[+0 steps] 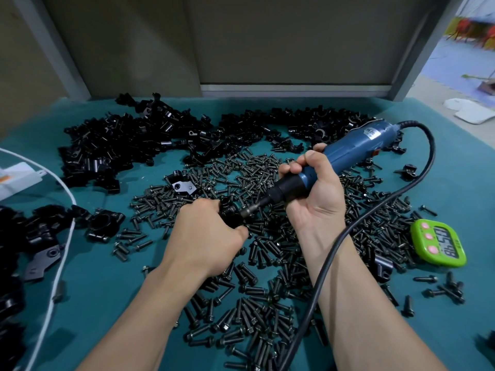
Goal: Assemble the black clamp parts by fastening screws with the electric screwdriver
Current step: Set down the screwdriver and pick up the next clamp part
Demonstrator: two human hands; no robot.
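My left hand (206, 234) grips a black clamp part (231, 214) just above the screw pile; most of the part is hidden inside my fist. My right hand (313, 188) is wrapped round the blue electric screwdriver (348, 153), which slants down to the left. Its metal bit (250, 210) meets the right side of the clamp. Loose black screws (267, 263) cover the teal table (107, 285) under both hands. Heaps of black clamp halves (128, 145) lie along the back.
The screwdriver's black cord (329, 253) loops across my right forearm. A green digital timer (439, 243) sits at the right. Assembled clamps (103, 223) lie at the left beside a white cable (64, 253) and a white box (18, 178). A grey panel closes the table's far side.
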